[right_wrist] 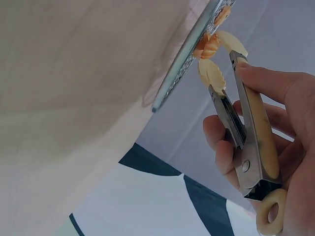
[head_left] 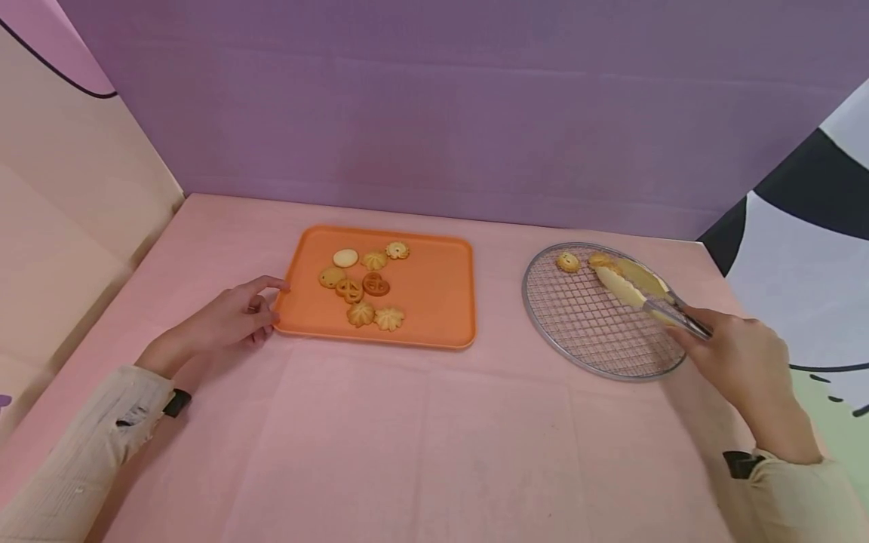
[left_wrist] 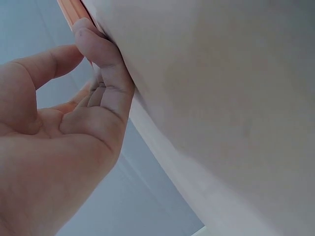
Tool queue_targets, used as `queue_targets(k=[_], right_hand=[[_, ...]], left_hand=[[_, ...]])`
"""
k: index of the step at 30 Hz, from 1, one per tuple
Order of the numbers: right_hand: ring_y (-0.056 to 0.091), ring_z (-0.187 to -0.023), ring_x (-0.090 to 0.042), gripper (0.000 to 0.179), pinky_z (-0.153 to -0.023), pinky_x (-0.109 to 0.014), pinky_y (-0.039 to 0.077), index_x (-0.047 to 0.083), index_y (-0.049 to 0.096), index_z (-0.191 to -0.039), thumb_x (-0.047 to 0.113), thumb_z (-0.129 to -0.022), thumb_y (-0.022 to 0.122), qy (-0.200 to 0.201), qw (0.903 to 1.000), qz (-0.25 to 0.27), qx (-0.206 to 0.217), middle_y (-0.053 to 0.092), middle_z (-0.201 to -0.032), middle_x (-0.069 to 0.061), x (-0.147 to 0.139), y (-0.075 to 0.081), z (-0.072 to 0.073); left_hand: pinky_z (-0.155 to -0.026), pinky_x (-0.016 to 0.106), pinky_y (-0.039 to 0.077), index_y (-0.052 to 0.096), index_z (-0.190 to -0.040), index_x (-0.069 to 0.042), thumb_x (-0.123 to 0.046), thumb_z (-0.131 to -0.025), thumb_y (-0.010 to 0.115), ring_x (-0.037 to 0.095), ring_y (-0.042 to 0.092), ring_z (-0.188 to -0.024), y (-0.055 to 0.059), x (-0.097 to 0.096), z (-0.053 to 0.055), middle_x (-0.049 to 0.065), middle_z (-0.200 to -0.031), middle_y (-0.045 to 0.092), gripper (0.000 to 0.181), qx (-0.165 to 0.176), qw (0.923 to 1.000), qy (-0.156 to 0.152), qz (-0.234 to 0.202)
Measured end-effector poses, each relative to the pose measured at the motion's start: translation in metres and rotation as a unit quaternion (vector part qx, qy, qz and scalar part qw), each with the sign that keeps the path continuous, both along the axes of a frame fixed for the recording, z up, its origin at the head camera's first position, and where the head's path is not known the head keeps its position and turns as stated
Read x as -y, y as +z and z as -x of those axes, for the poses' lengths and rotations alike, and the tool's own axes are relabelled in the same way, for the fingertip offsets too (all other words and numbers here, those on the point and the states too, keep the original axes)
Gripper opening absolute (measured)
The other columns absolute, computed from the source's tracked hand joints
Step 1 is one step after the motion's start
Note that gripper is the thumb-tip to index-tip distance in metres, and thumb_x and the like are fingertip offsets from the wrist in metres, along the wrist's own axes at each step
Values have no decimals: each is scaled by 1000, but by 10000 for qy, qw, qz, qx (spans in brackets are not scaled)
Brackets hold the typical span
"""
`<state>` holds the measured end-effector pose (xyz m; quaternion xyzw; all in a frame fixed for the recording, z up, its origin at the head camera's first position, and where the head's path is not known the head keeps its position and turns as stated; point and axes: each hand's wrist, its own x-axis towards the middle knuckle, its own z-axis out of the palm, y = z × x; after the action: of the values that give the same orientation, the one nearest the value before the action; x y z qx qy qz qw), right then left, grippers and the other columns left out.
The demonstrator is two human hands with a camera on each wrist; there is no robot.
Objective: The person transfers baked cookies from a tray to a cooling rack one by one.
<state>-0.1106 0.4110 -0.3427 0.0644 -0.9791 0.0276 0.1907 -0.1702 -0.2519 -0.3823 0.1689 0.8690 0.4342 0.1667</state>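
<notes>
My right hand [head_left: 740, 362] grips a pair of metal tongs [head_left: 668, 309] with cream tips, also clear in the right wrist view as tongs [right_wrist: 251, 132]. The tips stand apart over a round wire rack [head_left: 604, 324], right at a golden cookie [head_left: 600, 260]. A second round cookie [head_left: 568, 262] lies to its left on the mesh. My left hand [head_left: 234, 313] touches the left rim of an orange tray [head_left: 434, 302] with its fingertips. In the left wrist view, bent fingers of this hand [left_wrist: 93, 98] lie against the table at the tray's edge.
On the tray lie several cookies: two pretzel-shaped ones [head_left: 376, 284], a pale round one [head_left: 345, 258] and ridged, flower-like ones [head_left: 389, 318]. A pink cloth [head_left: 421, 437] covers the table. Behind it rises a purple wall [head_left: 434, 128].
</notes>
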Motion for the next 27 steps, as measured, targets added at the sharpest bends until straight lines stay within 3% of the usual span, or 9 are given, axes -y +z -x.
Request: queue_targets(k=[17, 27], right_hand=[[35, -49, -25, 49, -39, -34, 25, -7, 66, -120, 24, -84, 79, -643, 9975, -54, 277, 38, -43, 1, -16, 7, -8], [34, -47, -25, 47, -37, -35, 24, -8, 68, -115, 23, -82, 81, -692, 9976, -2, 56, 36, -43, 0, -27, 4, -9]], left_hand=[[-56, 28, 54, 38, -145, 0, -1, -98, 57, 19, 58, -63, 0, -1, 0, 11, -80, 62, 51, 77, 9999, 87, 63], [-56, 28, 54, 38, -144, 0, -1, -98, 57, 19, 58, -62, 0, 0, 1, 10, -79, 62, 50, 48, 10000, 36, 72]])
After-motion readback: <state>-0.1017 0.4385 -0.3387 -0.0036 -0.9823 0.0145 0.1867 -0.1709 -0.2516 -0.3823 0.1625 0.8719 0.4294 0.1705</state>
